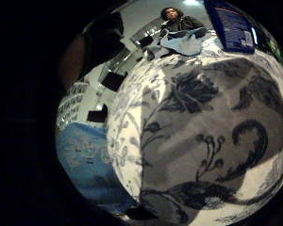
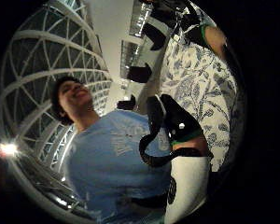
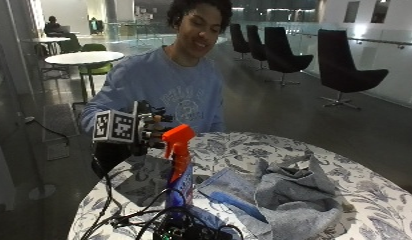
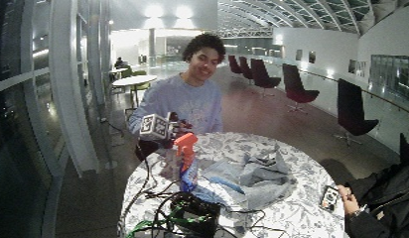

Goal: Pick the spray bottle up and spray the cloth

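Round desk under a blue-and-white floral cover. The spray bottle stands upright near the desk's edge on the person's right side, orange trigger head on top, blue label on the body, nozzle pointing roughly toward the cloth, which lies crumpled in a grey-blue heap just beside it toward the middle of the desk. The gloved right hand hovers above the desk just behind the trigger head, apparently not touching it; likely placed there for a reach to the bottle's neck. The grip holds nothing (fingers partly hidden behind the bottle head, so how wide they stand I cannot tell). The little-finger palm view shows mostly the patterned cover close below, the cloth farther across. Bottle not yet lifted, cloth not yet sprayed, judging by how things stand.
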